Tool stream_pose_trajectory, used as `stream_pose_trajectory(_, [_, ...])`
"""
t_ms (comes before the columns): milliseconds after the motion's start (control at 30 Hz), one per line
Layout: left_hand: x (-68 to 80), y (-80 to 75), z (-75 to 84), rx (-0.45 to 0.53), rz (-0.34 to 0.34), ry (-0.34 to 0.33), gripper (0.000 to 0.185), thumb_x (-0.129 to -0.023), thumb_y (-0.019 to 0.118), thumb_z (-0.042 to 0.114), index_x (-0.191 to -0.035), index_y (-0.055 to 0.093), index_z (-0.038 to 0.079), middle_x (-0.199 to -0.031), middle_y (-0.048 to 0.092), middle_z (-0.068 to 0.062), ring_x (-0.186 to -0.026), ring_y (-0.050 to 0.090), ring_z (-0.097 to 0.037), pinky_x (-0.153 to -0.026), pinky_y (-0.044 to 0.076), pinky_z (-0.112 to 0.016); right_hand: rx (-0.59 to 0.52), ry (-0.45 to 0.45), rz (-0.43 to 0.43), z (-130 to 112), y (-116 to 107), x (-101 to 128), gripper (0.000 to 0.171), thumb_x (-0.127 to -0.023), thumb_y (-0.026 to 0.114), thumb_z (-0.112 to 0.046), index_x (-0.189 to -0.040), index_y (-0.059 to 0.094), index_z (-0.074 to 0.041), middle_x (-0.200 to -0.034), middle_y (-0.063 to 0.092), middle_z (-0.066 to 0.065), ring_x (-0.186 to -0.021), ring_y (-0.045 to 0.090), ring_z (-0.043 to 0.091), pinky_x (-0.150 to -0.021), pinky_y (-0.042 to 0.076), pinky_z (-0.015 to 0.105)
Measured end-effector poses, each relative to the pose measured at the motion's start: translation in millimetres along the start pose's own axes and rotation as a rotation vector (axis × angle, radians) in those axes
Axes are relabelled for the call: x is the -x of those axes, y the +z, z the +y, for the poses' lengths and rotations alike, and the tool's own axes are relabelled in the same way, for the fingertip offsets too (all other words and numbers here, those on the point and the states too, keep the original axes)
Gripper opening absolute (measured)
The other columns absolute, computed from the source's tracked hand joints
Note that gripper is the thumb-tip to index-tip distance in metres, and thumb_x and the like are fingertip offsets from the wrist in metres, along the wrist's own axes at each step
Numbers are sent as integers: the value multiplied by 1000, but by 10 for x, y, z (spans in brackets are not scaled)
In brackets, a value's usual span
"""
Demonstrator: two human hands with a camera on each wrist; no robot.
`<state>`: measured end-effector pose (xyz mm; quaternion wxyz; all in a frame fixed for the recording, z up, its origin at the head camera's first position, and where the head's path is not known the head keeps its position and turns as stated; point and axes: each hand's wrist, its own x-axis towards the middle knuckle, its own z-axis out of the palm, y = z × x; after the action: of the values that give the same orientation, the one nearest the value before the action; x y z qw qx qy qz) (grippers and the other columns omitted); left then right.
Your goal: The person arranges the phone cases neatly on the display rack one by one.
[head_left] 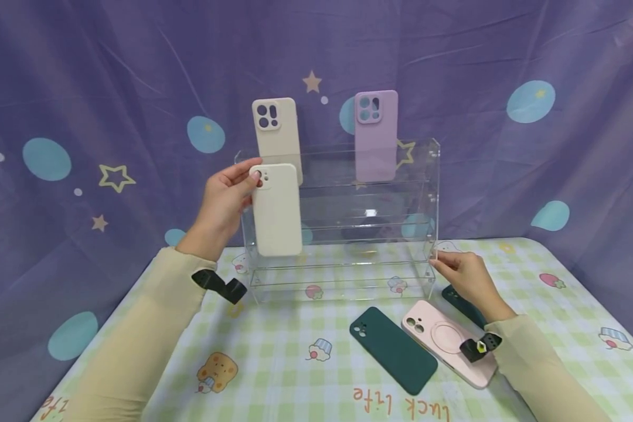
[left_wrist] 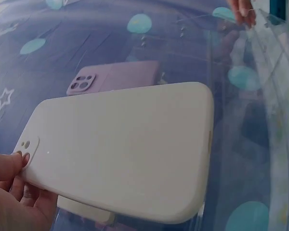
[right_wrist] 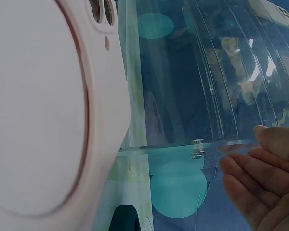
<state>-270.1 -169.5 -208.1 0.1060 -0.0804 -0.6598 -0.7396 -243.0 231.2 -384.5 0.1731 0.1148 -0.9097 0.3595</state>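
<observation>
Placed: a beige case point(head_left: 277, 130) and a lilac case point(head_left: 375, 133) stand upright on the top tier of the clear acrylic rack point(head_left: 348, 275).
In hand: a white case point(head_left: 276, 210) is held upright against the rack's left front, level with the middle tier; judged not yet seated.
Remaining: a green case point(head_left: 393, 350), a pink case point(head_left: 443, 346) and a dark case point(head_left: 461, 303) lie on the desk point(head_left: 274, 375).
Left hand point(head_left: 224, 204): fingers and thumb pinch the white case's top corner.
Right hand point(head_left: 466, 278): fingers loosely extended, tips touching the rack's lower right edge, gripping nothing.
</observation>
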Motion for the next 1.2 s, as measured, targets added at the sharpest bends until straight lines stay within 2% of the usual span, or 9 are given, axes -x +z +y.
stream_pose_trajectory(333, [-295,65,124,139,127,9,35,-92,58,3,-127,57,0,-82,64,5,-70,57,-5,-56,46,-17,14,4,-4,-12,19,-7,33,-93,61,-19,-113,64,7,-115,63,26,-91,67,38,-71,55,46])
stream_pose_trajectory(633, [-498,130,255,201,207,16,34,-92,59,4,-126,59,3,-85,63,3,-75,56,-7,-61,45,-19,16,7,-9,-9,8,-3,35,-93,60,-20,-115,63,7,-116,62,26,-94,66,39,-73,55,47])
stream_pose_trajectory(1033, [-664,176,300,270,302,72,31,-91,60,7,-122,63,8,-86,59,2,-73,55,-8,-53,39,-19,17,-14,8,14,16,0,32,-93,61,-17,-113,64,7,-115,62,26,-92,66,38,-72,55,47])
stream_pose_trajectory(1200, [-723,159,247,278,339,141,30,-91,59,5,-121,63,4,-86,60,1,-71,55,-8,-53,42,-18,12,-28,19,16,24,-7,31,-92,62,-15,-112,64,8,-112,63,27,-91,66,39,-71,55,47])
